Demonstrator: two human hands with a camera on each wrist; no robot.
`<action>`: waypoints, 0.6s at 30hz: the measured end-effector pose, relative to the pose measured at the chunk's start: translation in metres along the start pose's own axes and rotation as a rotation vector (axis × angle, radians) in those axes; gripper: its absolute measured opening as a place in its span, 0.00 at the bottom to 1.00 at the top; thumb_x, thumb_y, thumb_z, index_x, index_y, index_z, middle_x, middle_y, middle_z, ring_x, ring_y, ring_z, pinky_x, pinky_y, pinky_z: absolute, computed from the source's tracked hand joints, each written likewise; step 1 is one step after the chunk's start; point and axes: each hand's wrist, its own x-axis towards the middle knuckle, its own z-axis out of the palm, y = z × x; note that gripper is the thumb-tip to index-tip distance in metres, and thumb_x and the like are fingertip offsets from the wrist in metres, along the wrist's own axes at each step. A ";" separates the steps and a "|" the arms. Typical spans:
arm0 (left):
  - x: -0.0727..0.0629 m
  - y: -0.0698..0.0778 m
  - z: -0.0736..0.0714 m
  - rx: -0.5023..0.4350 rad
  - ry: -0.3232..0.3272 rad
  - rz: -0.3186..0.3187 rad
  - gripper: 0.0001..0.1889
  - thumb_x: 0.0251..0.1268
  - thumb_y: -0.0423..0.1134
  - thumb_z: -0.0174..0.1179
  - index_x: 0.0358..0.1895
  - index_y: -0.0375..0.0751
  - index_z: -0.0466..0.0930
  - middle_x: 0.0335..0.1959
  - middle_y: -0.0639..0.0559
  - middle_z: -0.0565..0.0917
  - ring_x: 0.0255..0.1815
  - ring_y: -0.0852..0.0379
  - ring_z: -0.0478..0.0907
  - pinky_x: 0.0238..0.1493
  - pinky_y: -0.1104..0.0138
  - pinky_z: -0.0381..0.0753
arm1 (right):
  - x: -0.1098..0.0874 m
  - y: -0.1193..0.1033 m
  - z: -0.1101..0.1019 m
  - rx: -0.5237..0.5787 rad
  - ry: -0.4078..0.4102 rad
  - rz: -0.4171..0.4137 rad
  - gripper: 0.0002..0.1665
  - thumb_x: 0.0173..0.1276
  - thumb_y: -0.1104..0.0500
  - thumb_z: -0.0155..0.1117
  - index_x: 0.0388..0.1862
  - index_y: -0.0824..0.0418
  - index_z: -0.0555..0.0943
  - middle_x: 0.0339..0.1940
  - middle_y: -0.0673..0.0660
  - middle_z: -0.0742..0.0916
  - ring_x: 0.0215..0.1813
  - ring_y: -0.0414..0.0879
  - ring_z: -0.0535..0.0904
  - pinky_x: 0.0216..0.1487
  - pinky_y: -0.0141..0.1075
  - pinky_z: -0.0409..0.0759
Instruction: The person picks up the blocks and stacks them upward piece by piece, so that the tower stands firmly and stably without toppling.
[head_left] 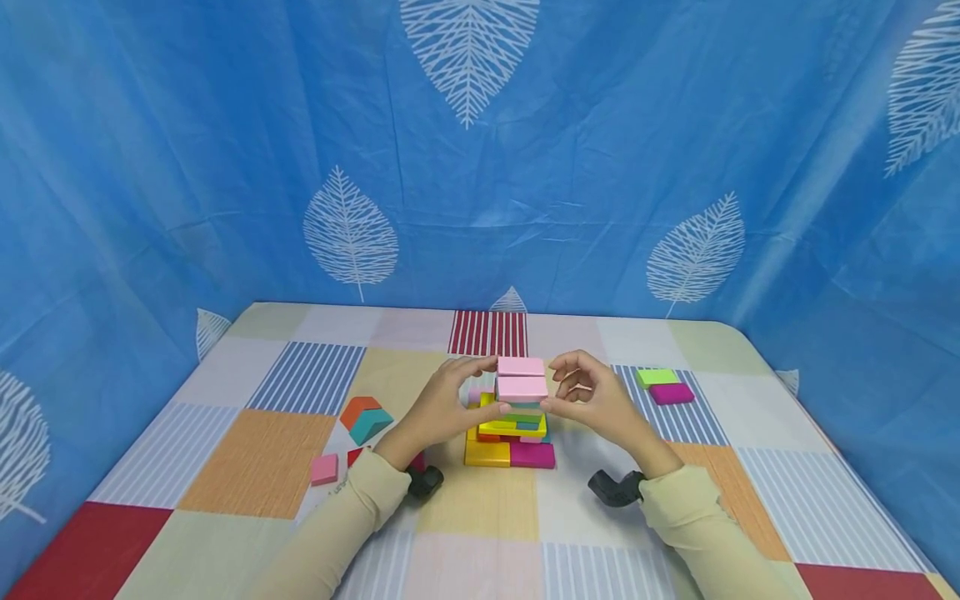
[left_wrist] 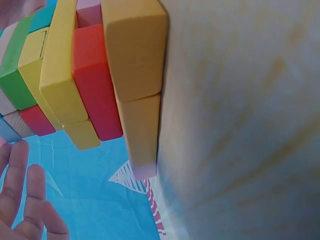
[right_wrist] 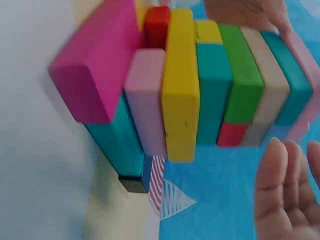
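Note:
A tower of coloured blocks rises in the middle of the table, topped by two flat pink blocks, a front one and a rear one. Below them come teal, beige and green layers, then a long yellow block. Orange-yellow and magenta blocks form the front of the base. My left hand frames the tower's upper left side, thumb tip at the front pink block. Opposite, my right hand has its thumb tip at that block's right edge. Both wrist views show extended fingers beside the upper layers.
To the left lie a pink block, an orange piece against a teal piece, and red blocks partly hidden by my left wrist. A lime block and a magenta block lie to the right. Blue curtain surrounds the table.

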 end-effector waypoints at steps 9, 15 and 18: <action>0.000 -0.002 0.000 -0.044 0.025 -0.032 0.35 0.68 0.43 0.76 0.76 0.40 0.77 0.70 0.43 0.82 0.74 0.40 0.71 0.73 0.35 0.72 | 0.007 0.009 -0.005 0.101 -0.082 0.072 0.36 0.70 0.66 0.77 0.74 0.73 0.75 0.66 0.73 0.81 0.46 0.46 0.82 0.49 0.31 0.85; 0.002 -0.004 0.001 -0.029 0.037 -0.019 0.35 0.68 0.43 0.77 0.76 0.39 0.77 0.68 0.43 0.83 0.73 0.40 0.73 0.71 0.39 0.76 | 0.010 0.012 -0.005 0.124 -0.090 0.080 0.39 0.69 0.66 0.78 0.75 0.74 0.73 0.67 0.74 0.80 0.47 0.47 0.82 0.51 0.30 0.86; 0.002 -0.004 0.001 -0.015 0.032 -0.034 0.35 0.69 0.43 0.76 0.77 0.39 0.76 0.69 0.43 0.83 0.73 0.40 0.73 0.72 0.38 0.75 | 0.010 0.013 -0.004 0.135 -0.109 0.099 0.41 0.68 0.67 0.79 0.76 0.75 0.72 0.69 0.74 0.79 0.48 0.48 0.81 0.52 0.29 0.85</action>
